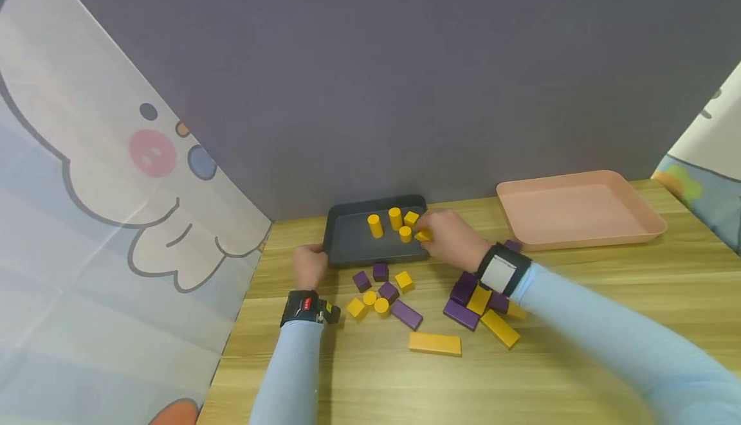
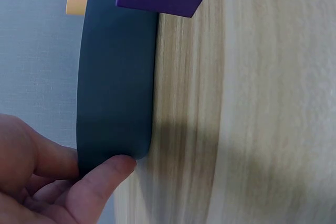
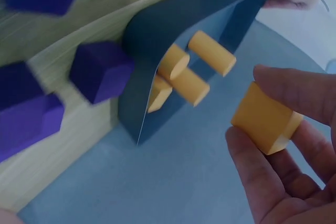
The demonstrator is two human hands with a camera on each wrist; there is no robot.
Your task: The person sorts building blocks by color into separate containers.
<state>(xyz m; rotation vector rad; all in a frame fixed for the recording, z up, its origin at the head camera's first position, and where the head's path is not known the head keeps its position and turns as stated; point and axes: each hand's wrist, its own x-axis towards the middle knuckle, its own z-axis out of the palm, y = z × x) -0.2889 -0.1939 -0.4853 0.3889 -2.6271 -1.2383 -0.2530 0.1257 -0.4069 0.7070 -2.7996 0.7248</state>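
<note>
A dark blue-grey tray (image 1: pixel 347 235) lies by the back wall. My left hand (image 1: pixel 309 265) grips its left end, thumb and fingers on the tray's wall (image 2: pixel 115 77) in the left wrist view. Over the tray's right end, my right hand (image 1: pixel 454 240) pinches a yellow block (image 3: pixel 265 119) between thumb and fingers. Inside the tray stand two tall yellow cylinders, one at left (image 1: pixel 375 226) and one further right (image 1: pixel 395 218). Beside them are a yellow cube (image 1: pixel 411 218) and a short yellow cylinder (image 1: pixel 405 235).
In front of the tray lie purple cubes (image 1: pixel 361 281), yellow cubes (image 1: pixel 404 281), short yellow cylinders (image 1: pixel 381 308) and a purple bar (image 1: pixel 406 315). More purple and yellow blocks (image 1: pixel 499 328) lie beneath my right forearm. A pink tray (image 1: pixel 585 209) sits at the right.
</note>
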